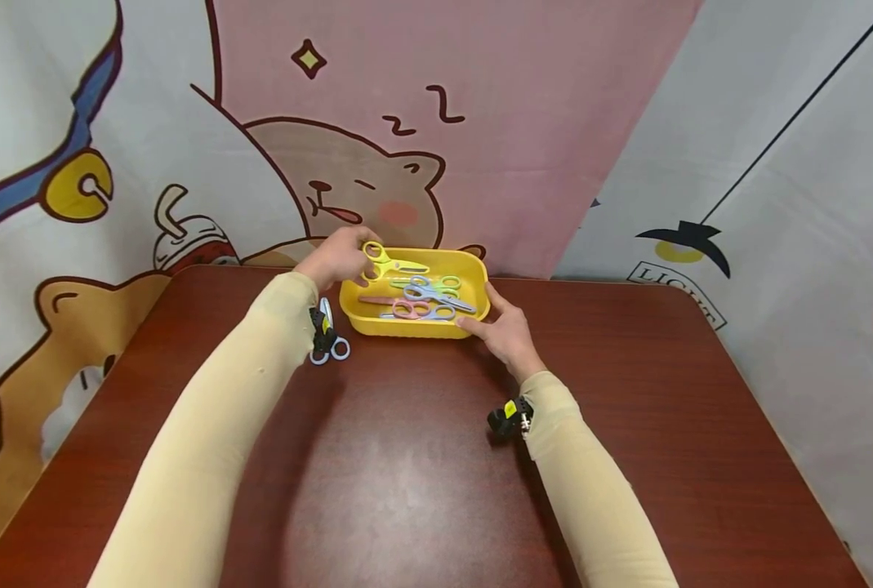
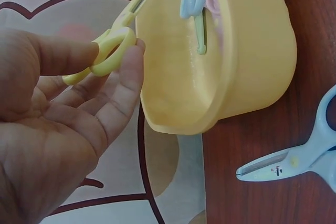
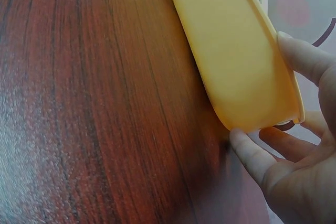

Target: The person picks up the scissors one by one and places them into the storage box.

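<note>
A yellow tray [image 1: 416, 325] stands at the far middle of the table, with several scissors [image 1: 425, 298] in pastel colours lying in it. My left hand [image 1: 358, 260] is over the tray's far left corner and pinches yellow scissors [image 1: 392, 264] by the handle, blades pointing right. In the left wrist view the left hand [image 2: 118, 59] has thumb and fingers on the handle loop of the yellow scissors [image 2: 128, 17] beside the tray [image 2: 252, 66]. My right hand [image 1: 491, 320] touches the tray's near right corner with straight fingers; up close the right hand [image 3: 273, 150] brackets that corner of the tray [image 3: 231, 51].
Light blue scissors [image 1: 331, 339] lie on the dark red table [image 1: 421, 457] left of the tray, partly under my left wrist; they show as blue scissors [image 2: 294, 160] in the left wrist view. A cartoon-printed cloth [image 1: 407, 122] hangs right behind the table.
</note>
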{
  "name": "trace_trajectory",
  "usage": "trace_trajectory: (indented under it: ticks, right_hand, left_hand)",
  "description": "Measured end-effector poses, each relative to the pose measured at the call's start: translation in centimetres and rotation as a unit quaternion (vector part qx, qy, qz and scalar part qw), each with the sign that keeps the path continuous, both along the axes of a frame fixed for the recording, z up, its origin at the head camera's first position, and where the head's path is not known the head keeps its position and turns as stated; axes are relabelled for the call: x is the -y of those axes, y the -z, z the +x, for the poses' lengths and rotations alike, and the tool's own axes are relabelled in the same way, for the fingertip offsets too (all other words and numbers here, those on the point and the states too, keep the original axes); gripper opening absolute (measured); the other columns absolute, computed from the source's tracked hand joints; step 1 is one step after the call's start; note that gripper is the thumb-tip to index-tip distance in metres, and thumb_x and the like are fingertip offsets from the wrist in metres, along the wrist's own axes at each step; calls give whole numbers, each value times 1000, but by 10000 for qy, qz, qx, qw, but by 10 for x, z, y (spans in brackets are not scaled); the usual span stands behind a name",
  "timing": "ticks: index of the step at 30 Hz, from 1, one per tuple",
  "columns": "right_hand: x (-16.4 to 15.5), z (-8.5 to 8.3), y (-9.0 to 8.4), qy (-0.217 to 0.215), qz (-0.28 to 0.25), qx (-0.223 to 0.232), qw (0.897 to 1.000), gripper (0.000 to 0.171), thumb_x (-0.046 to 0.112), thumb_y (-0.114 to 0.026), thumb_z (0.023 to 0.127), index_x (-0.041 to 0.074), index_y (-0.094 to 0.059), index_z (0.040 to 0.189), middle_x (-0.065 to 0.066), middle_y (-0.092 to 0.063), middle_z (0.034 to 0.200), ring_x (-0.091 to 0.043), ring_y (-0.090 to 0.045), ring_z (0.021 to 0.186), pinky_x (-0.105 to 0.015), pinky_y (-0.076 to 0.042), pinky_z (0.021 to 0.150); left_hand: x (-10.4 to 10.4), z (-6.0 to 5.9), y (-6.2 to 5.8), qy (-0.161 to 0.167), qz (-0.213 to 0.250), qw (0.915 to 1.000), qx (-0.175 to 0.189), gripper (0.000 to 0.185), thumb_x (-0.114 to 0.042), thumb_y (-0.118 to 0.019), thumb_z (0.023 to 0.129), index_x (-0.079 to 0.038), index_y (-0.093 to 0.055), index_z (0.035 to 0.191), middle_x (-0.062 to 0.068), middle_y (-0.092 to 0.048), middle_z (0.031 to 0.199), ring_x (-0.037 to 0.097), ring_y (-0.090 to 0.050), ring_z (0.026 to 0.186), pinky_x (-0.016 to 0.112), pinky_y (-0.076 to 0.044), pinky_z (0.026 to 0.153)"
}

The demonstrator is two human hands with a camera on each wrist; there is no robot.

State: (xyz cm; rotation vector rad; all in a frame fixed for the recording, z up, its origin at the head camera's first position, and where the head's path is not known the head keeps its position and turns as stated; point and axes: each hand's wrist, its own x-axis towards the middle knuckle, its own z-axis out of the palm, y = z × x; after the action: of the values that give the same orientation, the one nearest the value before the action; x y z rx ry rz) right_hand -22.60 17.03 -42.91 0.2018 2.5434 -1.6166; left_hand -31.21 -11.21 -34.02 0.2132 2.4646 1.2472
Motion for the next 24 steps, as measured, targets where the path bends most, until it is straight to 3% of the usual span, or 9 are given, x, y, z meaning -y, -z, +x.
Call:
trace_trajectory:
  ticks: [8, 24]
  right_hand:
    - [1, 1, -1, -15, -43, 56, 10000, 96, 31, -84, 89, 23, -26, 164, 1, -27, 170, -19, -25, 154, -42, -24, 126]
    - [2, 2, -1, 63, -99, -1, 9999, 96, 28, -85, 87, 20, -28, 164, -3, -29, 169, -19, -33, 148, -39, -29, 124]
  left_hand:
    - [-1, -7, 10, -22, -89, 9998, 170, 54, 8, -51, 96, 2, -45, 150, 24, -52, 145, 38, -65, 112, 40, -62, 86]
    - [-7, -15, 33, -102, -357, 9991, 222, 55, 7, -55, 95, -1, -48, 149, 21, -55, 143, 31, -59, 115, 47, -58, 94]
